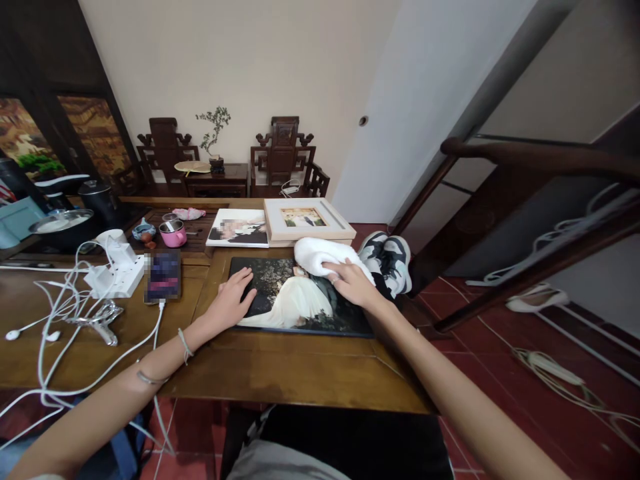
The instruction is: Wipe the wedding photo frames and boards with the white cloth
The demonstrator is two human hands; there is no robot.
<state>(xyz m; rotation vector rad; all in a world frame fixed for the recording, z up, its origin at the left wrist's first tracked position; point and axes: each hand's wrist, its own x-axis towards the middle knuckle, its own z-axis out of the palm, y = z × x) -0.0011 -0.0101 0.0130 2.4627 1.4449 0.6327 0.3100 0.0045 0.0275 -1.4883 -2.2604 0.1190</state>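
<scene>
A large photo panel (305, 300) lies flat on the wooden table, printed with a figure in a pale dress on a dark background. On its left edge rests my left hand (234, 297), fingers spread and holding nothing. My right hand (350, 281) grips a white cloth (325, 255) over the panel's upper right part, with fingers bent into the fabric. The cloth hides that part of the print. Just behind the panel are a photo book (240, 230) and a white box with a small framed picture (310, 223).
A phone (163, 277) on a cable, a white power strip (123, 277) and tangled white cords cover the table's left side. A pink cup (173, 233) stands on the tea tray. Sneakers (395, 260) are beyond the right edge, near a wooden chair (545, 160).
</scene>
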